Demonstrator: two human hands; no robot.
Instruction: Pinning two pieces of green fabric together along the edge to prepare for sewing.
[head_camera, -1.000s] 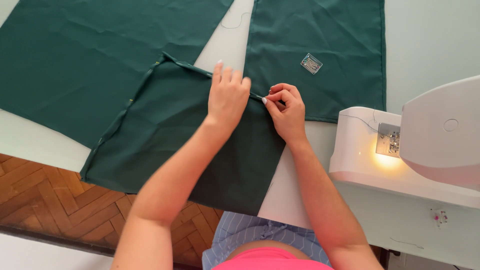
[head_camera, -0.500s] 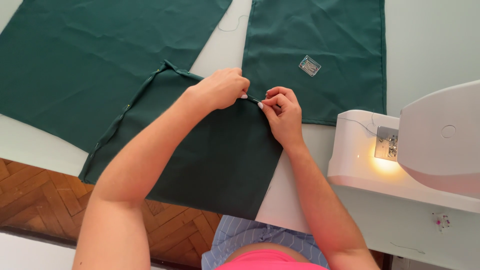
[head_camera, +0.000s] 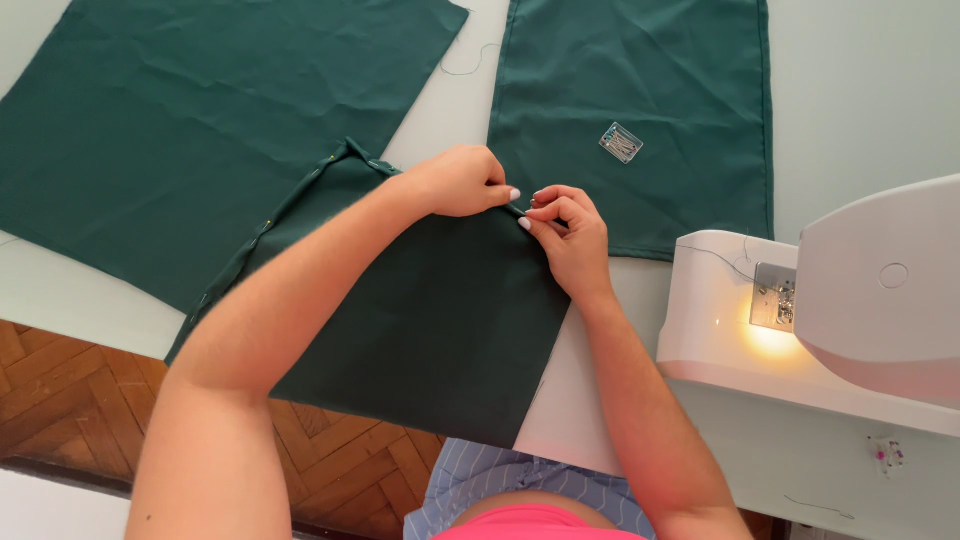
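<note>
The left hand (head_camera: 462, 182) and the right hand (head_camera: 568, 228) meet at the upper right corner of a dark green piece of cloth (head_camera: 430, 320), and both sets of fingers are closed in a pinch on its folded edge, fingertips almost touching each other. Whether a pin sits between them is too small to tell. The cloth lies flat on the pale worktop (head_camera: 870, 80), spreading down and to the left from the fingers, with its lower left part hanging over the worktop's near edge above the wooden parquet floor (head_camera: 90, 390). It is matte, deep green, lightly creased, and its upper and left edges are turned over into a narrow hem; small pins dot the left hem. Up and to the left of the fingers lies a larger green panel (head_camera: 200, 120), partly tucked under the held cloth. Just above and to the right of the fingers lies another green panel (head_camera: 650, 100), with a small clear box of pins (head_camera: 621, 142) resting on it. Well to the right of the fingers stands a white sewing machine (head_camera: 850, 300) with its lamp lit.
</note>
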